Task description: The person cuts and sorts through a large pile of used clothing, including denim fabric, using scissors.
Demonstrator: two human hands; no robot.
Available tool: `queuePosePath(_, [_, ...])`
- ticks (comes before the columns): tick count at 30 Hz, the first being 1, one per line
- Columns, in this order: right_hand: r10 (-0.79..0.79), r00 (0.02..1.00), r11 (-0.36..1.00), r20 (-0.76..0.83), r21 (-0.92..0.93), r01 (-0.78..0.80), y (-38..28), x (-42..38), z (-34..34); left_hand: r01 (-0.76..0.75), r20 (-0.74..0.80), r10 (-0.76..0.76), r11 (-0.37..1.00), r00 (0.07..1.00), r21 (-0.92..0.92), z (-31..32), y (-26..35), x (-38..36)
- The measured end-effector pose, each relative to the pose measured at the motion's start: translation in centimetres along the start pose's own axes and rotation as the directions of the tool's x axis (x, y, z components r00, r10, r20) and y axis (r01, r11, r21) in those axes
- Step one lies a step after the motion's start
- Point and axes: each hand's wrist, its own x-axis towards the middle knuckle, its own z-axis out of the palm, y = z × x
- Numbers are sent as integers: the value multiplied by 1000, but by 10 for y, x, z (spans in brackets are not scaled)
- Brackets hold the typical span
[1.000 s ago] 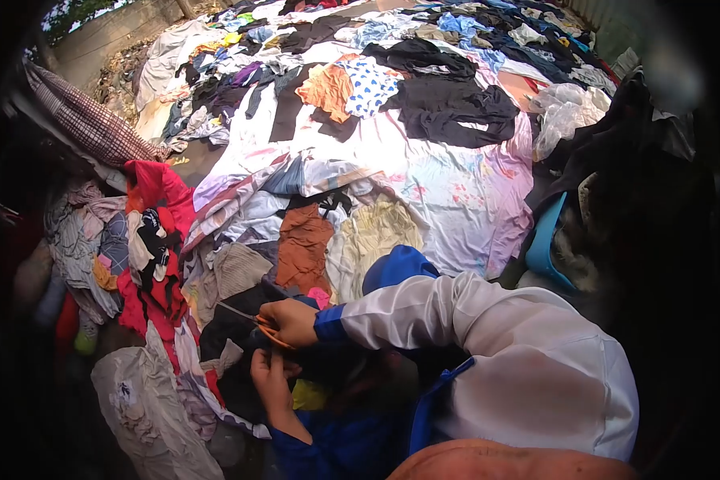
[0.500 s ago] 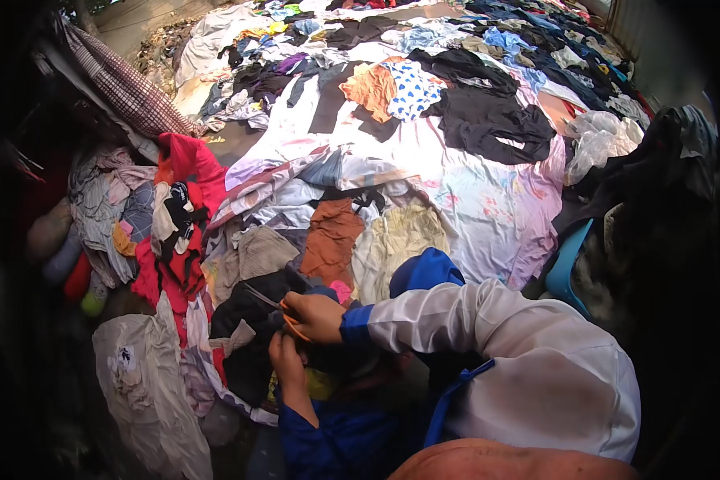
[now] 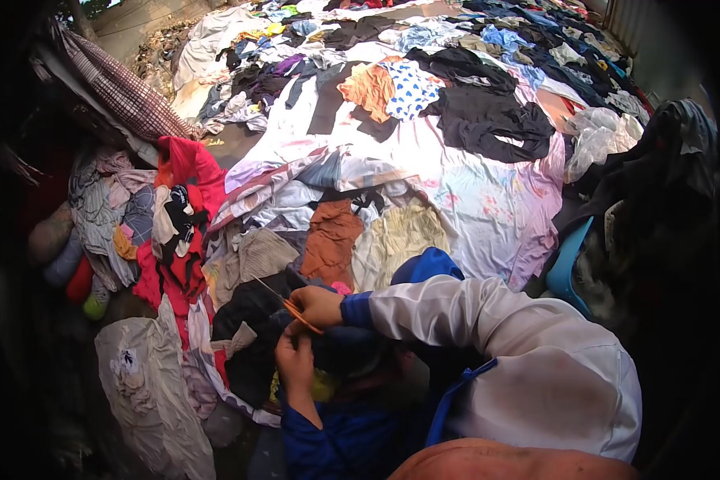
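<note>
– Inspector: Your left hand (image 3: 294,362) is clamped on the dark garment (image 3: 252,316), low in the view and left of centre among the heaped clothes.
– Operator: And the right?
– Inspector: Your right hand (image 3: 318,306) is closed on the orange-handled scissors (image 3: 294,308), blades pointing up-left, touching that garment.

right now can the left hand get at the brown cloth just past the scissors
Probably yes. The brown cloth lies uncovered on top of the pile, just beyond the scissors. But the left hand is gripping dark fabric, and the right hand sits between.
</note>
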Motion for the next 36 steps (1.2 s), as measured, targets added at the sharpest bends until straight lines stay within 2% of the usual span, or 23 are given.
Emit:
queuePosePath(2, [-11, 999, 997, 32, -80, 14, -1, -1, -3, -48, 45, 44, 995, 998, 90, -2, -6, -3])
queuePosePath(4, [-54, 997, 985, 46, -159, 60, -2, -2, -4, -38, 80, 31, 996, 996, 83, -5, -9, -3])
queuePosePath(10, [-118, 968, 993, 220, 34, 113, -10, -4, -15, -18, 109, 24, 999, 994, -52, -5, 3, -10])
queuePosePath(13, [-134, 963, 980, 234, 174, 94, -19, -8, -17, 7, 127, 14, 986, 992, -167, -5, 11, -14])
queuePosePath(16, [-261, 954, 959, 147, 154, 238, -20, -10, -15, 57, 142, -16, 953, 990, -297, -5, 14, -14])
queuePosePath(19, [-218, 959, 928, 179, 343, 147, -20, -12, -13, 118, 183, -47, 910, 982, -399, -7, 17, -16])
queuePosePath(23, [-216, 973, 878, 81, 453, 157, -25, -17, -11, 154, 203, -57, 849, 978, -505, 5, 38, -22])
queuePosePath(26, [-228, 973, 843, 46, 509, 173, -26, -12, -13, 91, 211, 26, 846, 977, -525, 7, 29, -24])
queuePosePath(28, [-250, 967, 829, 56, 527, 184, -23, -12, -11, -36, 227, 119, 940, 967, -340, -1, 16, -29])
queuePosePath(29, [-237, 967, 841, 87, 517, 159, -22, -13, -11, -102, 255, 164, 966, 953, -239, -5, 12, -29])
queuePosePath(31, [-194, 974, 860, 115, 497, 113, -16, -20, -12, -67, 273, 118, 979, 955, -191, -2, 25, -30])
queuePosePath(32, [-182, 982, 876, 40, 461, 143, -13, -20, -10, -51, 287, 100, 984, 953, -173, 2, 28, -28])
queuePosePath(33, [-196, 980, 934, -23, 300, 194, -12, -17, -12, 2, 207, 56, 964, 977, -267, 2, 6, -19])
queuePosePath(34, [-219, 973, 964, -78, 136, 228, -13, -15, -15, 37, 107, -8, 963, 994, -269, 15, 12, -17])
queuePosePath(36, [-258, 956, 965, -142, -1, 261, -11, -12, -28, 110, 23, -108, 964, 994, -242, 13, 0, -4])
